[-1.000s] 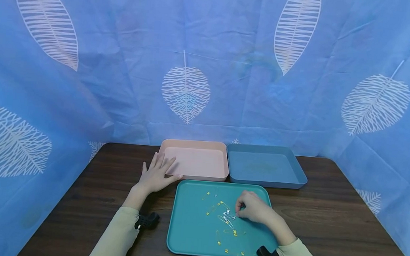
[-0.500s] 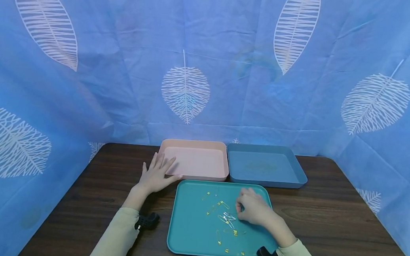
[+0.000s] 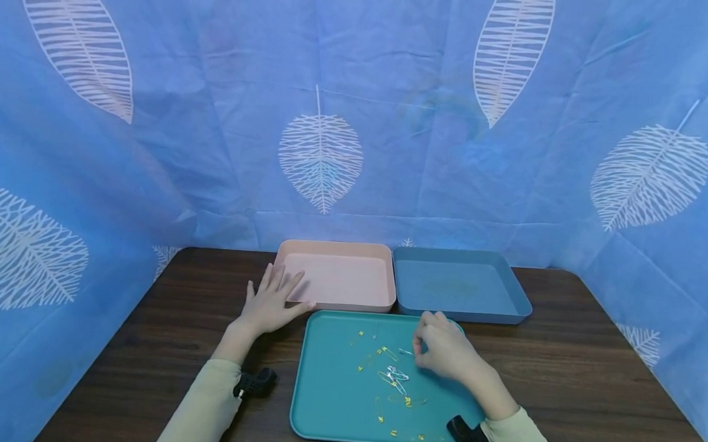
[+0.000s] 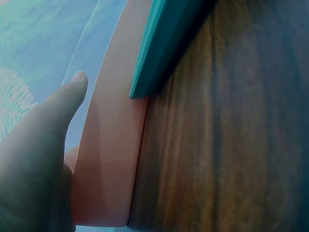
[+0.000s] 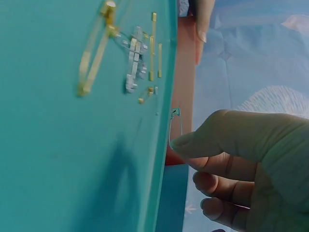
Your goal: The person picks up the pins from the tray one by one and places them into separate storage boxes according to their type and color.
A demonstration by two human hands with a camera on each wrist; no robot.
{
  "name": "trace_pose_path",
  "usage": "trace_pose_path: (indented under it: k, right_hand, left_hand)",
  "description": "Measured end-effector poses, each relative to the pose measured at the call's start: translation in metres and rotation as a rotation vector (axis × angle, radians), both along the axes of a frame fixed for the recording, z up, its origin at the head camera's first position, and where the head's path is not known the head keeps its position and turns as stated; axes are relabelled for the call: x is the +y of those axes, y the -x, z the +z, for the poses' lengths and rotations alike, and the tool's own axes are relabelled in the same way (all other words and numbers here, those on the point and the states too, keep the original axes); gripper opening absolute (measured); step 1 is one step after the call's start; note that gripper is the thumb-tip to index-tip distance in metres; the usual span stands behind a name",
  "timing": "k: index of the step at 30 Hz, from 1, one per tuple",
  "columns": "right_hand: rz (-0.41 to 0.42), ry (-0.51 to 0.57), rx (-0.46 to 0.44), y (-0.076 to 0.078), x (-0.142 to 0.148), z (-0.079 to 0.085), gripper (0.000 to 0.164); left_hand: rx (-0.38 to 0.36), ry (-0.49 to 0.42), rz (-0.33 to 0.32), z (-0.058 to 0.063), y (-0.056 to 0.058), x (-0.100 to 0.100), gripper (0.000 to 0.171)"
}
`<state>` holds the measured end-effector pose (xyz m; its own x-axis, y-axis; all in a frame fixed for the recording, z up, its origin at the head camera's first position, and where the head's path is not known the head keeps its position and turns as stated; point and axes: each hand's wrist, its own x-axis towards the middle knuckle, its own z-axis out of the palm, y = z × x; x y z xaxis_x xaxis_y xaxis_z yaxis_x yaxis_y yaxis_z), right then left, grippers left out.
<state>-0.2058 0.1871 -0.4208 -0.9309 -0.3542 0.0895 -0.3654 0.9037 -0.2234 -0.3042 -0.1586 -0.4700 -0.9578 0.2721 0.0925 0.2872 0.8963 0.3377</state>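
Note:
My right hand [image 3: 444, 347] is over the right part of the teal tray [image 3: 334, 411]. Between its thumb and forefinger it pinches a silver safety pin [image 5: 175, 113], whose clasp end sticks out past the fingertips. Below, on the tray, lie a small cluster of silver safety pins [image 3: 394, 374] and several scattered gold safety pins [image 5: 94, 58]. My left hand [image 3: 268, 307] has its fingers spread over the left front corner of the pink tray [image 3: 350, 282]. In the left wrist view, its thumb [image 4: 48, 116] stretches along that tray's side wall.
A blue tray [image 3: 460, 290] stands right beside the pink one at the back of the dark wooden table [image 3: 588, 402]. The teal tray lies in front of both. Behind the table hangs a blue cloth [image 3: 408, 156] with white leaf prints.
My right hand has lifted away from the silver cluster and moved slightly back and right, with a silver safety pin now showing at its fingertips. The left hand has stayed in place.

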Motion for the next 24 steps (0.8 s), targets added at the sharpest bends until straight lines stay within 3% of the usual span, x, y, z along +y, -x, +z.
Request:
trace_pose_path:
  k: [12,24]
  right_hand:
    - [0.037,0.022,0.078,0.02,-0.01,0.015,0.028]
    - [0.047,0.033,0.16,0.046,-0.019,0.021,0.024]
  left_hand:
    - [0.0,-0.016,-0.003,0.003,-0.001,0.002,0.083]
    - [0.01,-0.041,-0.006,-0.003,0.0,0.001,0.083]
